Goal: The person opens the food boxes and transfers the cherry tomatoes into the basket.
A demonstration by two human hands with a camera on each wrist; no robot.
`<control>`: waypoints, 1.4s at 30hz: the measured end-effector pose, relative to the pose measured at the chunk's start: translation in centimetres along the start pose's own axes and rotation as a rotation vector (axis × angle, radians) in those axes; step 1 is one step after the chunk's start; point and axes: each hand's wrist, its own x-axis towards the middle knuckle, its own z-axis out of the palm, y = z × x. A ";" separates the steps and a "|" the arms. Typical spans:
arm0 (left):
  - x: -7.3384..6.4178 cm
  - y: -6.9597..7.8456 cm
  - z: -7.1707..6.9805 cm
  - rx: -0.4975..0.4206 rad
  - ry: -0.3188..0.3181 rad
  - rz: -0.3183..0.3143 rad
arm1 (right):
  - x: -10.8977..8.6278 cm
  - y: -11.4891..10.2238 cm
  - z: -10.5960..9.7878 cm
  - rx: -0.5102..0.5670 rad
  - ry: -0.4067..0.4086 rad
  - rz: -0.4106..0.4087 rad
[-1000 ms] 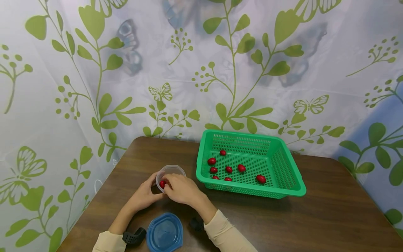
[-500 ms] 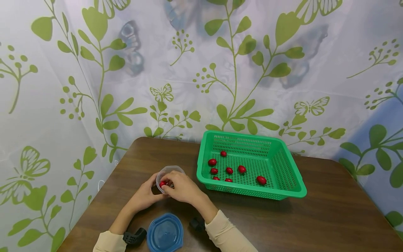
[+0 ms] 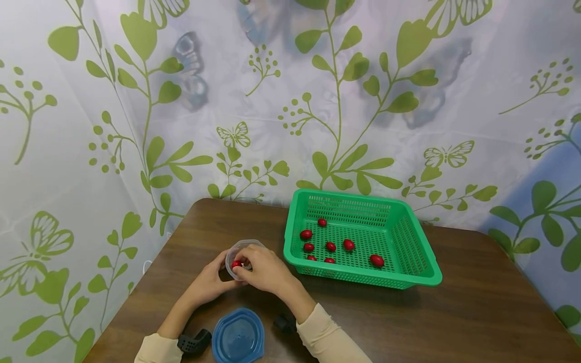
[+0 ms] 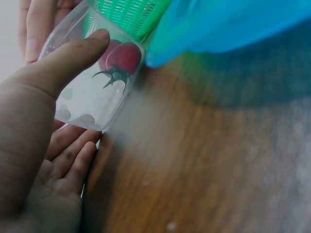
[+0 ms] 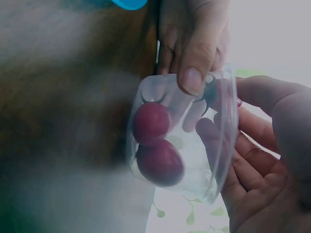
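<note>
A clear plastic container (image 5: pixel 182 167) stands tilted in my left hand (image 3: pixel 209 283), which grips its side with the thumb across the near wall. Two red cherry tomatoes (image 5: pixel 160 162) lie in its bottom, their skins showing through the wall. My right hand (image 3: pixel 265 269) reaches over the rim with its fingers inside the container. Between its thumb and fingertips it pinches another cherry tomato (image 5: pixel 221 93) with a green stem top, close to the rim. In the left wrist view a green calyx (image 4: pixel 115 76) shows through the plastic.
Right of the hands, a green slotted basket (image 3: pixel 363 280) holds several red cherry tomatoes (image 3: pixel 348 245). A blue lid (image 3: pixel 238 335) lies between the forearms on the brown wooden table (image 3: pixel 454 312). Behind stands a leaf-patterned curtain (image 3: pixel 254 101).
The right fingers have shifted slightly inside the container, and more of the red tomato shows beside them. The left hand keeps its grip; basket and lid stay in place.
</note>
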 end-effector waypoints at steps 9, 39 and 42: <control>0.0 0.0 0.0 -0.012 -0.008 -0.002 | -0.1 -0.5 -0.9 0.038 0.030 0.040; 0.1 -0.2 0.3 -0.001 0.002 -0.058 | -1.7 -2.0 -6.7 0.089 0.274 -0.055; 0.1 -0.2 0.3 0.001 0.006 -0.054 | -2.0 -1.7 -7.3 0.099 0.300 -0.058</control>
